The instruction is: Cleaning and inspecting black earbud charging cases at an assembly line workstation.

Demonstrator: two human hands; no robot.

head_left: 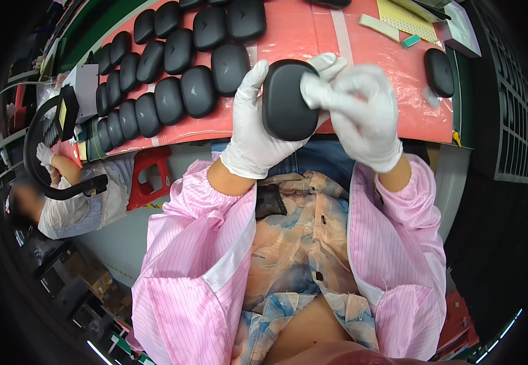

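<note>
A black rounded case (289, 103) with a smooth matte face is held up over the near edge of the table. My left hand (253, 125), in a white glove, grips it from the left and behind, thumb along its left side. My right hand (367, 112), gloved in white too, has its fingers bent together at the case's upper right. A small white wad, perhaps a cloth (315, 91), shows at those fingertips against the case; motion blurs it, so where glove ends and wad begins is hard to tell.
Several like black cases (200, 91) stand in rows on the pink-covered table (300, 36) to the left. One more case (439, 72) lies at the right, near a pale strip (379, 27) and a small green block (410, 41). A co-worker (81, 201) sits at the left by a red stool (149, 179).
</note>
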